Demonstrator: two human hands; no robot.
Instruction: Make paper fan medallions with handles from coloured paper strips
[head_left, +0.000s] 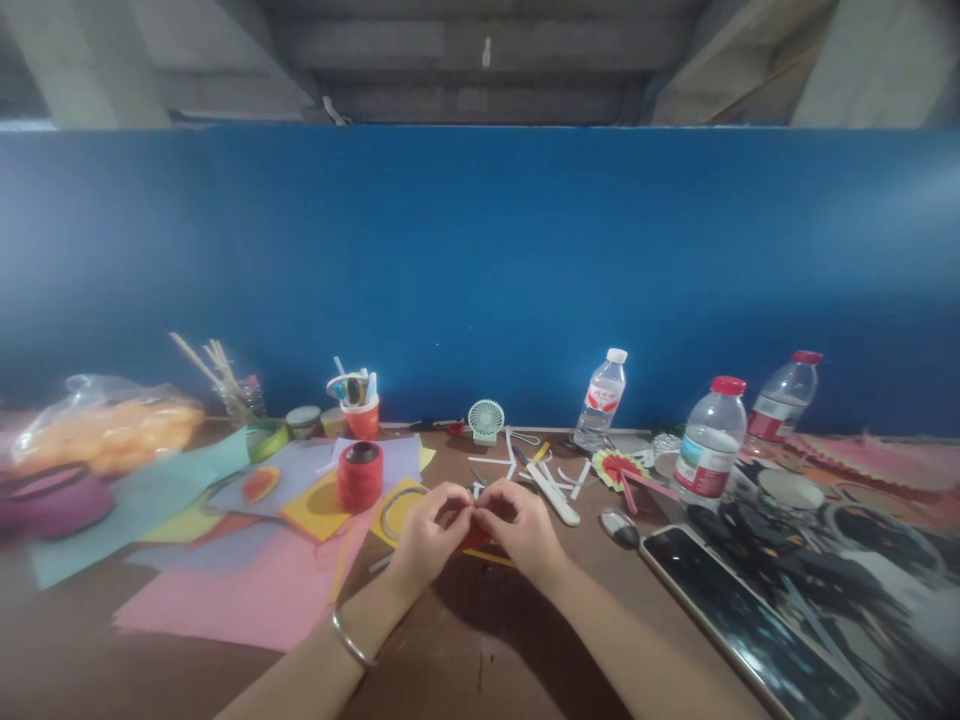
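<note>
My left hand point(433, 530) and my right hand point(519, 528) meet fingertip to fingertip above the brown table, thumbs and index fingers pinched together. Whatever lies between the fingertips is too small to make out. Something red point(474, 540) shows partly behind and below the fingers, mostly hidden by them. A yellow sheet with a grey ring point(391, 515) lies just left of my left hand. White paper strips point(495, 461) and a white-handled cutter point(556, 495) lie beyond and to the right of my hands.
Coloured paper point(217, 590), a red tape roll point(360, 478) and a purple roll point(60, 500) lie left. Ahead stand a cup of tools point(361, 415) and a small fan point(486, 421). To the right are bottles point(711, 440), a pinwheel-like paper flower point(619, 468) and a phone point(742, 610).
</note>
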